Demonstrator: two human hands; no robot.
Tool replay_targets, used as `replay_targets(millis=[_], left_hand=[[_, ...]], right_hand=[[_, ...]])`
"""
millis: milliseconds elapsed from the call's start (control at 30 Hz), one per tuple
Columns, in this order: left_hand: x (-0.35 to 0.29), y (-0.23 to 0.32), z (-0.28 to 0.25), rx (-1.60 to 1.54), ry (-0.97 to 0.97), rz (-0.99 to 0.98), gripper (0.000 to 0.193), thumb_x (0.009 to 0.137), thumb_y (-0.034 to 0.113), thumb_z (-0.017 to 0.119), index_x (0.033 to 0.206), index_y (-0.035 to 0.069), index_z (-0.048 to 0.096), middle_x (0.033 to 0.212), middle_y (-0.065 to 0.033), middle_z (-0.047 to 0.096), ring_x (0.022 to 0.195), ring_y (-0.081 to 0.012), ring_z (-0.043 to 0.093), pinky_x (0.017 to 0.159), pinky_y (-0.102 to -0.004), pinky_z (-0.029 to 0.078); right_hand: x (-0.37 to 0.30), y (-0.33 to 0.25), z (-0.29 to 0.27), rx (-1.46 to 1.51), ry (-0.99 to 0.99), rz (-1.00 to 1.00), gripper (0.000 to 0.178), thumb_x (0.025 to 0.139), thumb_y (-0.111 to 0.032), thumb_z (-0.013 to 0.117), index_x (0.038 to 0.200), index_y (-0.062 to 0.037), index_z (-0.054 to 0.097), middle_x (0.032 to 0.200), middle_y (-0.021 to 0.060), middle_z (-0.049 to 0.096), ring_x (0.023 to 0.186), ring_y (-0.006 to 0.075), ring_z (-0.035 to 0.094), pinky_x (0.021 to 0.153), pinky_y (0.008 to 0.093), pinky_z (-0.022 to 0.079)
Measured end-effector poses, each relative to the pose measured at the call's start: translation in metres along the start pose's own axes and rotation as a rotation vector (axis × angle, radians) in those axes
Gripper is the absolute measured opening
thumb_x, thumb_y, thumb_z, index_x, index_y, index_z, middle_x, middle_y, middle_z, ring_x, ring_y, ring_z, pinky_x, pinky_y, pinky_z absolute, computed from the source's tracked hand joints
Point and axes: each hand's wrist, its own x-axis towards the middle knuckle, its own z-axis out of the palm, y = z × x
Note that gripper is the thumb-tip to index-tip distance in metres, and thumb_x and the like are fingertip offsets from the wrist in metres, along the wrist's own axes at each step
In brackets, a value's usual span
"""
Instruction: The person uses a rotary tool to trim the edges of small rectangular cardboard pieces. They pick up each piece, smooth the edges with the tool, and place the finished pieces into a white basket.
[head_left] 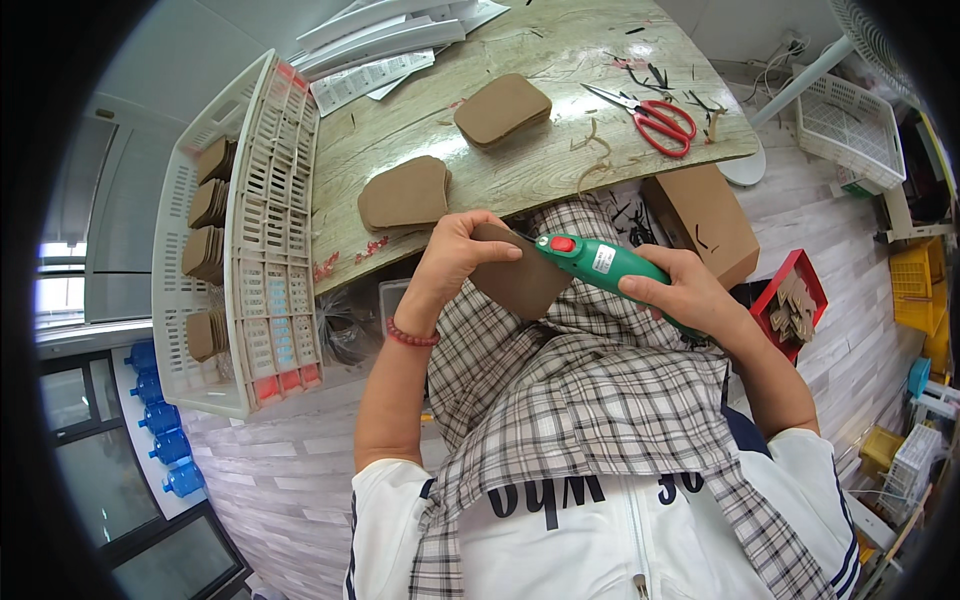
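From where I stand: plaid apron [590,400] nearest, brown panel [530,285] over the lap. Left hand [468,248] pinches the panel, thumb on top; right hand [690,285] is wrapped round a green handheld power tool [612,262], its nose right by the panel's upper edge — exact contact too small to tell. Doing it well likely means a firm pinch, panel kept flat, tool fed lightly along the rim; left thumb sits close to the nose, so best shift it back. Beyond: brown stack [405,192] by the table edge, second brown stack [503,108] farther back, red-handled scissors [663,125] lying open to the right — well apart from the hands, black offcuts around them.
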Motion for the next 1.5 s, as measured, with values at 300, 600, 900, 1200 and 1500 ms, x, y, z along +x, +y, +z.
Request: replay_targets(millis=[300,600,900,1200,1500], left_hand=[[0.003,0.008,0.008,0.015,-0.152,-0.125,0.025,0.070,-0.007,0.075,0.091,0.004,0.066,0.086,-0.0031,0.069,0.080,-0.0089,0.063,0.074,-0.0213,0.049],[0.007,0.021,-0.131,0.067,0.550,0.162,0.040,0.076,0.004,0.074,0.114,0.003,0.061,0.102,-0.0080,0.064,0.091,-0.0170,0.060,0.082,-0.0305,0.050],[0.135,0.040,-0.065,1.449,0.625,0.472,0.055,0.078,0.036,0.071,0.120,0.003,0.061,0.132,-0.0180,0.051,0.134,-0.0358,0.034,0.108,-0.0522,0.025],[0.153,0.027,-0.030,1.364,0.747,0.522,0.049,0.068,0.028,0.079,0.106,0.004,0.061,0.114,-0.0131,0.056,0.117,-0.0349,0.044,0.098,-0.0464,0.034],[0.117,0.042,-0.013,-0.128,0.456,0.408,0.029,0.079,-0.005,0.070,0.103,0.001,0.055,0.108,-0.0103,0.064,0.095,-0.0209,0.063,0.080,-0.0328,0.053]], right_hand=[[0.018,-0.004,0.008,0.053,-0.030,-0.051,0.039,0.088,-0.035,0.068,0.103,0.0014,0.064,0.070,0.0017,0.058,0.057,0.0070,0.053,0.052,0.0229,0.044],[0.015,0.019,-0.003,0.161,0.141,-0.038,0.035,0.090,-0.034,0.065,0.096,0.0007,0.063,0.070,0.0020,0.057,0.056,0.0070,0.051,0.051,0.0227,0.042],[0.014,0.033,-0.008,0.160,0.237,-0.052,0.033,0.090,-0.033,0.066,0.091,0.0001,0.062,0.068,0.0021,0.057,0.055,0.0071,0.052,0.051,0.0232,0.043],[0.008,0.044,-0.010,0.164,0.293,-0.060,0.034,0.088,-0.034,0.067,0.090,0.0003,0.063,0.065,0.0024,0.057,0.054,0.0078,0.054,0.050,0.0243,0.043],[0.007,0.028,-0.005,0.153,0.316,-0.090,0.032,0.092,-0.031,0.062,0.096,0.0006,0.061,0.071,0.0010,0.055,0.060,0.0070,0.053,0.055,0.0238,0.045]])
